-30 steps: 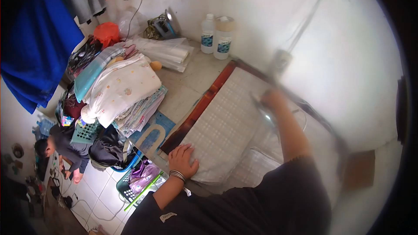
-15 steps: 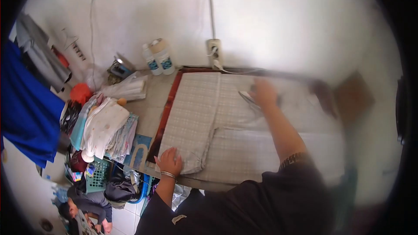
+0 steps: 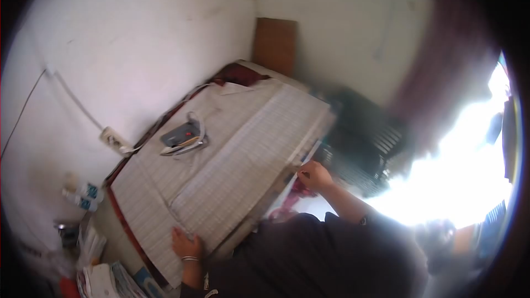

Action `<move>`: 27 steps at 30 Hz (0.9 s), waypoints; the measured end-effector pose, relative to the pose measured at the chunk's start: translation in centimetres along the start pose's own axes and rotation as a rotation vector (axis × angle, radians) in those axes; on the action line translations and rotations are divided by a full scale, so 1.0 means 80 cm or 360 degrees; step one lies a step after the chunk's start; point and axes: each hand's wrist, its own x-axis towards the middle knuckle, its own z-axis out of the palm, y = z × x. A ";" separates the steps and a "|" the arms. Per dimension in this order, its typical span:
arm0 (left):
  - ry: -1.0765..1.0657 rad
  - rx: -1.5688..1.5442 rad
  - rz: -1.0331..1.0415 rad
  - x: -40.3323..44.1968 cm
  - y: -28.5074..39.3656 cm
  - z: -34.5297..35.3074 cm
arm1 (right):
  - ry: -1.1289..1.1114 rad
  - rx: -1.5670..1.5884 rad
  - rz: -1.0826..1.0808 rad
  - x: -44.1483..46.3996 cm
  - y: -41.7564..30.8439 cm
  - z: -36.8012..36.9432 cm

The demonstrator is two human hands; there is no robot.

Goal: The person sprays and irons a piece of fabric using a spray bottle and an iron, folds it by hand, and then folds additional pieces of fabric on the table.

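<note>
Pale cloth (image 3: pixel 237 152) bearing an iron (image 3: pixel 181 134) covers the table (image 3: pixel 112 237); white wall (image 3: pixel 143 33) behind.

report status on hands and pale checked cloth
Left hand on the cloth; right hand by its edge, grip unclear; dark grey pointed iron lying on cloth, possibly obstructing.

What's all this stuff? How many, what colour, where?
Checked fabric: layers unclear, pale beige, across the table
Pointed clothes iron: one, dark grey, on the fabric
Wall socket: one, cream, left wall
Flat board: one, brown, far corner
Blurred plastic bottles: two, white, lower left
Slatted plastic crate: one, dark green, beyond table
Cloth pile: one, mostly white, bottom left
Shirt: one, dark, bottom
Left hand: one, bare, on fabric
Right hand: one, bare, at fabric's edge
</note>
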 end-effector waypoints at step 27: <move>-0.0075 0.0094 -0.0172 -0.085 0.175 0.016 | -0.0980 -0.0757 0.0679 0.158 0.474 0.080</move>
